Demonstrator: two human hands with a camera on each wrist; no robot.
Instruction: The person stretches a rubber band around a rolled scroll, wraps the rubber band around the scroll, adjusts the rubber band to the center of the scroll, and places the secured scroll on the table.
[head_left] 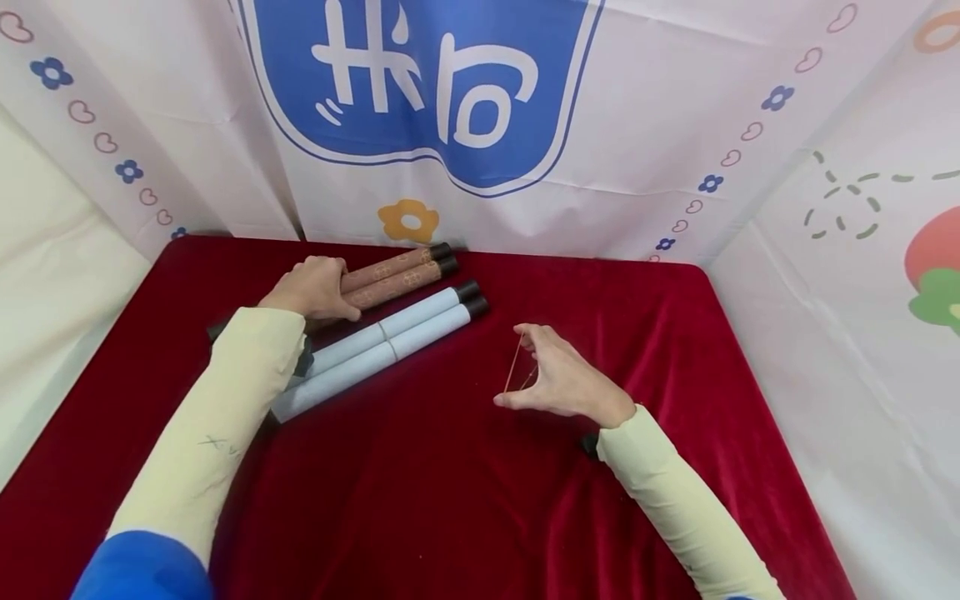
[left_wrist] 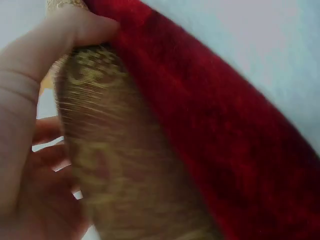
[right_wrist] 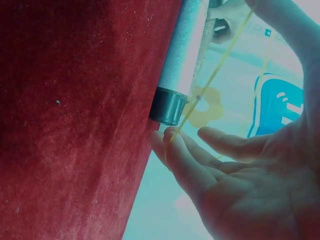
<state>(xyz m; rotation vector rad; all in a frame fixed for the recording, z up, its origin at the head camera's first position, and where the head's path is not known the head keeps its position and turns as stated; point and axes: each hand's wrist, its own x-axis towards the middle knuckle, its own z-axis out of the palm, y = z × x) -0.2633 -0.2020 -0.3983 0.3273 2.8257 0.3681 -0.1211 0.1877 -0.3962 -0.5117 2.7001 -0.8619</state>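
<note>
Above, in the head view, white characters (head_left: 446, 87) are printed on a blue emblem (head_left: 416, 133); an X-like mark (head_left: 215, 441) is inked on the left sleeve (head_left: 236, 392). Left of centre, brown patterned rolls (head_left: 393, 287) are clasped by the left hand (head_left: 309, 287); right of centre, a rubber band (right_wrist: 218, 65) is stretched across the spread fingers of the right hand (head_left: 558, 375), its speck shown only from that wrist.

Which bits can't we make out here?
Head: middle of the brown rolls, behind the left hand.
Head: most of a dark object, under the right sleeve.
Left wrist: brown roll's pattern, blurred; its lower end, cut off by the bottom edge.
Right wrist: upper end of the pale roll, past the top edge.
</note>
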